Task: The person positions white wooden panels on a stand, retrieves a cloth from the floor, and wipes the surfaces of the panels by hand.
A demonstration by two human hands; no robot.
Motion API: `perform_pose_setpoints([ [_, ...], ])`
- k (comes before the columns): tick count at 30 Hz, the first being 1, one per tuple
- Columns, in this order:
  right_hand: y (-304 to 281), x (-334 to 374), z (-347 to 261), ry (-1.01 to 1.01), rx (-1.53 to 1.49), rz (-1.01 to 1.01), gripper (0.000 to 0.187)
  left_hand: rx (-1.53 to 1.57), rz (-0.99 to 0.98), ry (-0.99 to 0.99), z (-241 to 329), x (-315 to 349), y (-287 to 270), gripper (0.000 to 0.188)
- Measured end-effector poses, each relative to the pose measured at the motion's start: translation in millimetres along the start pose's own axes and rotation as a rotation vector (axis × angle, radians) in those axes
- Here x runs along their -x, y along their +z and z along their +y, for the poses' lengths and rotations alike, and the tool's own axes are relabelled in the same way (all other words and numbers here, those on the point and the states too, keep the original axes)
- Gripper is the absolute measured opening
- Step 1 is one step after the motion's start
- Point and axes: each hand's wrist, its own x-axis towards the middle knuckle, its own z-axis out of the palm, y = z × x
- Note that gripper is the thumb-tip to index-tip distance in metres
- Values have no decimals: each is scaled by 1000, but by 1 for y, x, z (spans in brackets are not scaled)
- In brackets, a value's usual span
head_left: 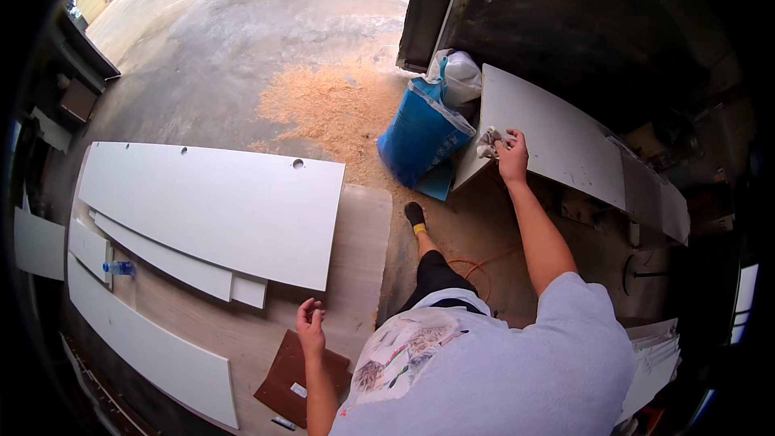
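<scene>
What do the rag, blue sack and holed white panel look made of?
Rag in the right hand: probably cloth, matte; it bunches in folds.
Blue sack: likely plastic, perhaps woven, slight sheen; its sides bulge and crease.
White panel: possibly coated board; flat, smooth-looking white face, round holes. Core unclear.

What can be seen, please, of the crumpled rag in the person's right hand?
The crumpled rag looks like soft fabric, off-white with darker patches, perhaps grime. It is bunched in the right hand, showing mostly to the left of it, over the left end of the white board. Whether it touches that board is unclear.
</scene>
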Motion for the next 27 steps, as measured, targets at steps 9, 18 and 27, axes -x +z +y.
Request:
perform_pose_setpoints([
  [9, 294, -376, 238, 115, 294, 40, 19, -758, 566, -68, 93, -148, 135, 70],
  [18, 398, -417, 407, -56, 606, -739, 27, -1039, 262, -814, 135, -201, 183, 105],
  [27, 403, -413, 355, -105, 740, -875, 25, -967, 216, -733, 119, -236, 179, 106],
])
